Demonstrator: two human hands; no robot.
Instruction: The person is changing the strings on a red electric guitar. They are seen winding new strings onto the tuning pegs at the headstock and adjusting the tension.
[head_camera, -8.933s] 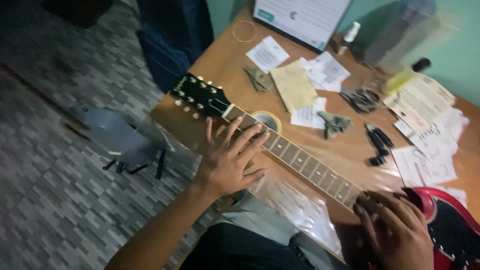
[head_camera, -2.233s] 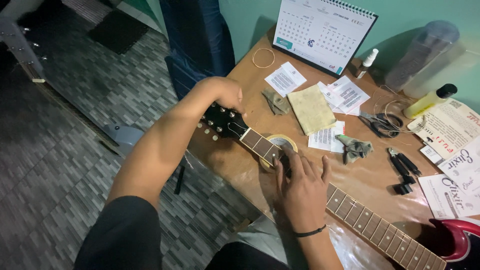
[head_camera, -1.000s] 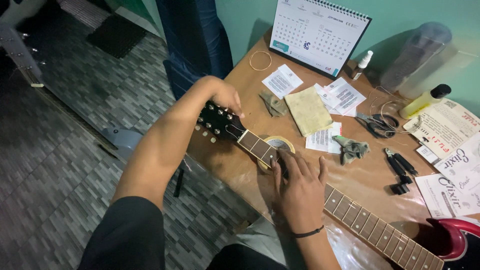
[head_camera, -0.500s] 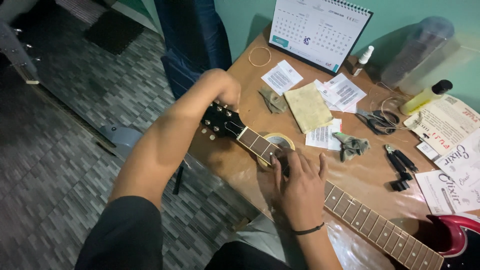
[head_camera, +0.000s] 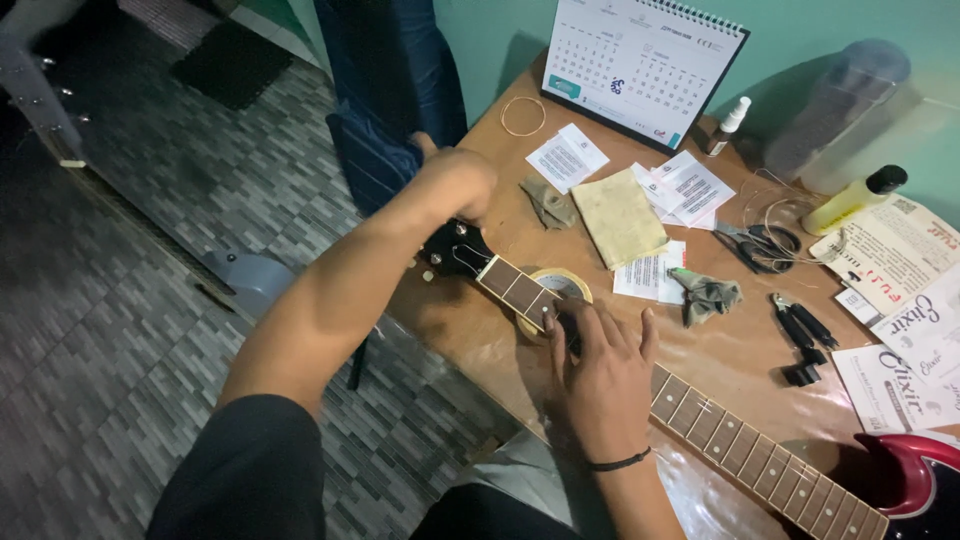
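Left hand (head_camera: 455, 185) was up at the headstock (head_camera: 452, 250), fingers curled shut round the tuner area at approx 11 o'clock of the frame centre; which peg it had hold of couldn't be told, the knuckles hid it. The guitar neck (head_camera: 640, 385) ran diag. from there down to 4 o'clock, resting on a tape roll (head_camera: 558, 290) w/ the red body (head_camera: 915, 485) at the bottom-right corner. Right hand (head_camera: 600, 375) lay flat on the fretboard at 6 o'clock, fingers spread and half open, pressing rather than gripping, fingertips just past the tape roll. Judgement: to do this well, that right hand had to keep the neck pinned and the string seated while the left turned small and slow, no jerks. Over at 2–3 o'clock on the table (head_camera: 745, 360): yellow cloth (head_camera: 618, 215), paper slips, scissors (head_camera: 758, 245), black cutters (head_camera: 805, 335), yellow bottle (head_camera: 852, 200), calendar (head_camera: 640, 65) at 1 o'clock. Cutters were near but clear of the neck, good.
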